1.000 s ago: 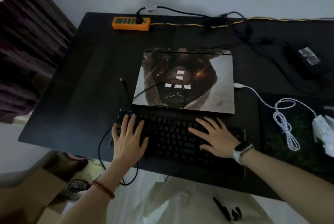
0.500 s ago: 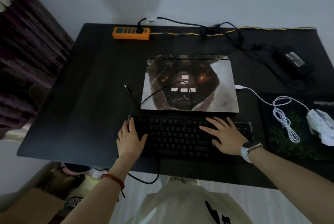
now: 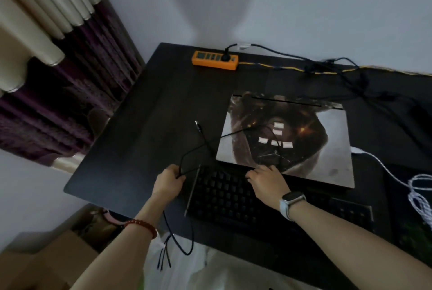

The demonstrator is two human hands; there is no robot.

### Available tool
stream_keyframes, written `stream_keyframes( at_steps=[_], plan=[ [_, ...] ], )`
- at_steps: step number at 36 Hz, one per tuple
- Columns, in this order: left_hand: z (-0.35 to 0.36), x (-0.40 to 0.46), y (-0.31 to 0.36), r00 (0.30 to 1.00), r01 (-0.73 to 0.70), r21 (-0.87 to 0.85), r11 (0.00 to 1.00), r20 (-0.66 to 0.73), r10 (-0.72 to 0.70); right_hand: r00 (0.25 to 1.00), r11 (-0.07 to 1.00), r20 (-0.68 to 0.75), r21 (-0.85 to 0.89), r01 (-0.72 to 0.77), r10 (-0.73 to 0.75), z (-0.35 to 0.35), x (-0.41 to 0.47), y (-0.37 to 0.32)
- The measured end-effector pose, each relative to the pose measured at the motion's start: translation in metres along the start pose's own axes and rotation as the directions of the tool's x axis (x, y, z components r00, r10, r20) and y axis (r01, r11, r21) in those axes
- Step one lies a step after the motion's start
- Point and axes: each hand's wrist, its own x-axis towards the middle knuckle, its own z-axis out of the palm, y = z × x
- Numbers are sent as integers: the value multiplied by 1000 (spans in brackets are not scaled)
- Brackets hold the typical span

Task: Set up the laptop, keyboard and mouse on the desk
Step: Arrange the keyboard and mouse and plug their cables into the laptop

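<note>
- The desk [image 3: 149,112] is dark and fills the middle of the frame, running off the right edge.
- The laptop [image 3: 327,149] lies closed, right of centre, with a printed picture on its lid.
- The keyboard [image 3: 229,198] is black and sits just below the laptop, close to the desk's lower edge.
- The left hand [image 3: 168,182] is at the keyboard's left end, fingers curled around a thin black cable [image 3: 198,147].
- From that hand the cable runs up across the desk and over the laptop lid; its plug end lies loose on the desk above the hand. Another stretch loops down past the desk edge.
- The right hand [image 3: 268,183] rests on the upper keys near the laptop's front edge, fingers bent downward; whether it holds anything cannot be told. A watch [image 3: 291,202] is on that wrist.
- An orange power strip [image 3: 214,60] lies at the desk's upper edge, with one black plug in it.
- A white braided cable [image 3: 416,187] coils at the right edge; the mouse itself is out of frame.
- Curtains [image 3: 58,56] hang in the upper left.
</note>
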Motion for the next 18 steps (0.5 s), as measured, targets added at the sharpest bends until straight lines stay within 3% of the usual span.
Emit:
stream_keyframes(
  at_steps=[2, 5, 9, 13, 18],
  plan=[
    [-14, 12, 5, 994, -97, -56, 994, 43, 99, 999, 999, -46, 50, 20, -17, -11, 8, 1],
    [-43, 37, 11, 971, -172, -168, 971, 134, 196, 991, 961, -136, 272, 47, -10, -42, 31, -11],
    [-81, 80, 17, 940, -249, -89, 964, 219, 263, 970, 836, -201, 549, -3, 135, -76, 73, -45],
    [-116, 129, 11, 963, -223, 19, 975, 159, 217, 942, 647, -131, 755, -106, 308, -89, 114, -81],
    [-144, 178, 10, 1000, -12, 69, 998, 3, 12, 944, 584, -47, 795, -163, 327, -90, 145, -108]
  ],
)
